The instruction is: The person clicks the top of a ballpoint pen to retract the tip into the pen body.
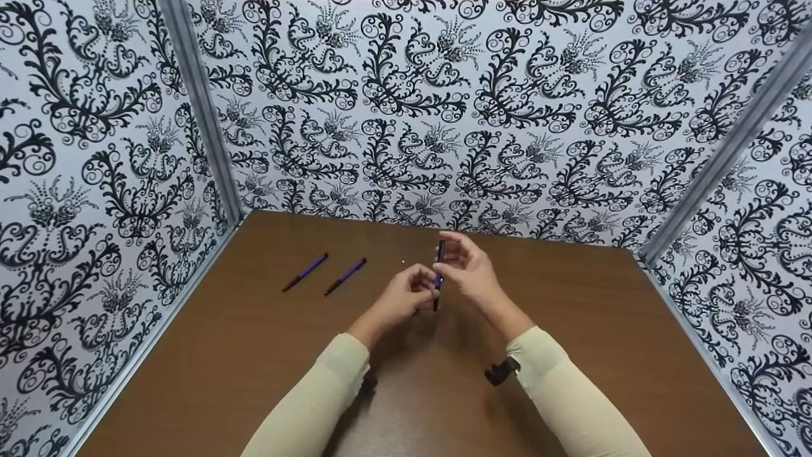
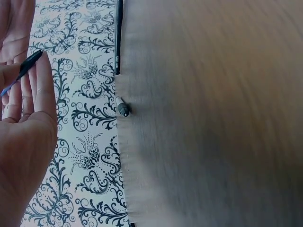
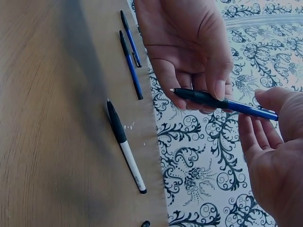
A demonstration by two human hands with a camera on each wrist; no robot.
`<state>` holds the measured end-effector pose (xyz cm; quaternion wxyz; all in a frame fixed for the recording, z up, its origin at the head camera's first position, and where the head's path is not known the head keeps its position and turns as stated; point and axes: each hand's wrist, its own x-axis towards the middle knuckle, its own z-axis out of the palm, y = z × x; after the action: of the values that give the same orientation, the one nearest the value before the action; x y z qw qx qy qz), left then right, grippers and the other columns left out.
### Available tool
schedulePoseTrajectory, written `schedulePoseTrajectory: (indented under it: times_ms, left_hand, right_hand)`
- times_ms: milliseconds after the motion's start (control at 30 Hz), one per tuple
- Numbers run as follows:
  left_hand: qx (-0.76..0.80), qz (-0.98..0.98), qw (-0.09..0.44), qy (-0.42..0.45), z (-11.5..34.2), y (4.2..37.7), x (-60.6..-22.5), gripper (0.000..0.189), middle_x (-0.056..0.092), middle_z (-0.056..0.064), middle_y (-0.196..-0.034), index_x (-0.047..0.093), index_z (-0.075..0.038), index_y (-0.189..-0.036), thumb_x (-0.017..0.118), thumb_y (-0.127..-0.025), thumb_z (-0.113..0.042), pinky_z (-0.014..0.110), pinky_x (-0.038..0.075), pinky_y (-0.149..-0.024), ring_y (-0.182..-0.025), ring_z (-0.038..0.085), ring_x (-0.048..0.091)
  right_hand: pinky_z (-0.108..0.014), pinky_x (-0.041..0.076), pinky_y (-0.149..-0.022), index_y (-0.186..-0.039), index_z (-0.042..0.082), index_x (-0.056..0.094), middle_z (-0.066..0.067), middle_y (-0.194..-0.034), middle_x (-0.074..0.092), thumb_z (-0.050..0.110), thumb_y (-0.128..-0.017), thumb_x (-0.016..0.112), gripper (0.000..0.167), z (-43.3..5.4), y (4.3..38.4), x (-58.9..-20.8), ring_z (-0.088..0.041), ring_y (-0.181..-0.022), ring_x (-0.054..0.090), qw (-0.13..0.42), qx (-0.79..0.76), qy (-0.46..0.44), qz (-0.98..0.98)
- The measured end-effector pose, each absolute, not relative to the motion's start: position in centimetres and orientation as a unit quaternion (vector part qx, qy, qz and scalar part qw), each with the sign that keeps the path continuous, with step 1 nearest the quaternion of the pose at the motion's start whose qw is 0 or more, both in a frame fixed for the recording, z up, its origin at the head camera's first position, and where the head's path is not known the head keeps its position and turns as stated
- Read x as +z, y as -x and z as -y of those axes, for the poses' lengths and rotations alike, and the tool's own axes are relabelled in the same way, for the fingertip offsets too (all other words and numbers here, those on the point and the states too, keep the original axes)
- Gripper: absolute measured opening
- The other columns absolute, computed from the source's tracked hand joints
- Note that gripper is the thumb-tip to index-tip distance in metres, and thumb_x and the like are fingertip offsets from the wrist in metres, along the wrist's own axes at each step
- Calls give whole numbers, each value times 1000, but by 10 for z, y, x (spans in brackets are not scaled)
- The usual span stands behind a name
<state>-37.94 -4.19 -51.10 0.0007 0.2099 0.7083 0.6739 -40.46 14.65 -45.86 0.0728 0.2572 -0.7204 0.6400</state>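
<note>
Both hands hold one blue pen with a black grip (image 1: pixel 440 252), raised over the brown table (image 1: pixel 254 355). My left hand (image 1: pixel 406 293) pinches it near the black grip, thumb on top, as the right wrist view shows. Farther along the blue barrel, my right hand (image 1: pixel 477 276) holds the rear part between thumb and fingers. The bare writing tip sticks out past the left fingers in the right wrist view. In the left wrist view, the left hand (image 2: pixel 28 151) fills the left edge, with part of the held pen (image 2: pixel 29 65) in sight.
Two more blue pens, one on the left (image 1: pixel 306 271) and one beside it (image 1: pixel 346 276), lie on the table left of the hands. A white pen with a black grip (image 3: pixel 127 146) rests on the table in the right wrist view. Patterned walls (image 1: pixel 412 114) enclose the table.
</note>
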Motion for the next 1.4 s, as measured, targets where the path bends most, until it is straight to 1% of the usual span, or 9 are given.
schedulePoseTrajectory:
  times_ms: [100,233,467,500,700,900,1133,1300,1400]
  left_hand:
    - [676,-706,0,-213,42,379,-511,20,68,12,-103,65,3,-116,72,-97,6,30,55,-69,-88,14,66]
    - [679,-703,-3,-214,41,378,-511,20,69,12,-103,64,4,-116,72,-97,7,27,53,-68,-89,13,66]
    - [688,-694,0,-209,41,377,-511,19,67,2,-97,65,6,-115,72,-98,8,27,52,-66,-86,12,65]
    - [689,-693,0,-210,41,377,-511,19,67,2,-98,65,6,-115,72,-98,8,27,52,-65,-86,13,65]
    - [688,-692,-4,-217,41,377,-511,19,69,8,-100,64,6,-115,73,-98,7,28,52,-66,-86,13,65]
    - [688,-690,-14,-225,41,378,-510,20,69,9,-100,64,7,-114,74,-97,7,23,51,-66,-87,13,65]
    - [696,-683,0,-221,42,380,-511,20,67,4,-99,65,3,-116,73,-97,5,23,54,-66,-86,14,65]
    - [692,-688,-6,-220,42,380,-510,19,66,1,-97,65,2,-114,71,-96,6,28,57,-68,-86,14,66]
    - [686,-692,-12,-223,42,380,-509,19,67,1,-96,65,2,-113,71,-96,6,33,59,-70,-86,15,66]
  right_hand:
    - [-32,60,-99,-150,-2,60,-16,-120,73,-15,-92,78,62,-146,404,-459,-42,-112,70,71,637,-269,719]
    - [-33,60,-100,-151,-2,60,-17,-121,72,-17,-92,77,62,-146,403,-459,-46,-114,69,66,634,-272,721]
    - [-36,60,-101,-153,-3,58,-18,-120,72,-18,-92,75,65,-148,402,-458,-29,-108,72,64,627,-273,727]
    - [-35,60,-101,-153,-4,58,-18,-120,72,-18,-92,75,65,-148,402,-458,-29,-108,72,65,626,-274,727]
    - [-33,61,-98,-153,-5,58,-18,-118,73,-17,-92,76,65,-149,402,-458,-50,-112,69,71,622,-278,728]
    - [-31,60,-97,-153,-8,56,-18,-117,75,-16,-92,76,64,-149,402,-457,-54,-113,69,77,616,-280,732]
    - [-30,60,-94,-147,-5,63,-26,-114,72,-16,-92,78,58,-147,402,-457,-34,-104,73,87,628,-276,722]
    - [-30,61,-93,-145,-4,65,-36,-115,69,-17,-92,77,57,-146,401,-456,-33,-103,73,83,641,-274,712]
    - [-31,61,-93,-145,-4,65,-36,-114,69,-18,-91,77,56,-146,400,-455,-29,-102,72,82,644,-272,710]
